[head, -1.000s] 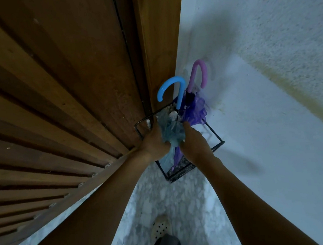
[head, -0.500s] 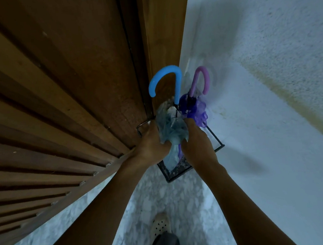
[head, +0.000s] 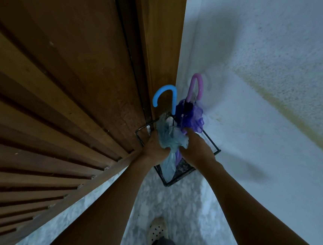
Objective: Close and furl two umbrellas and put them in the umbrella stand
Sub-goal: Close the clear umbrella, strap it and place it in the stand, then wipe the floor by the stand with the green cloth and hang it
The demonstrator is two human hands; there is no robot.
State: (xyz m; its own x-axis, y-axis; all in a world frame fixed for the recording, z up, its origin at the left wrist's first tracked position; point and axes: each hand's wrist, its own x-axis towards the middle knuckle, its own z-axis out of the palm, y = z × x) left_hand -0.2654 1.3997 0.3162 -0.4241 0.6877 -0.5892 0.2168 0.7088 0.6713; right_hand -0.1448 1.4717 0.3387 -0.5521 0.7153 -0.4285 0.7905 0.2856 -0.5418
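Two furled umbrellas stand in a black wire umbrella stand in the corner between door and wall. The pale blue umbrella has a bright blue hooked handle; the purple umbrella to its right has a pink-purple hooked handle. My left hand grips the blue umbrella's bunched canopy from the left. My right hand holds the folds from the right, its fingers reaching up between the two canopies. The lower parts of both umbrellas are hidden behind my hands and inside the stand.
A brown slatted wooden door fills the left side. A white textured wall with a yellowish stain runs on the right. The floor is pale marble. My foot in a perforated light shoe shows at the bottom.
The blue umbrella rose a little in the stand and then sank back down. Both hands stayed clasped on its canopy throughout.
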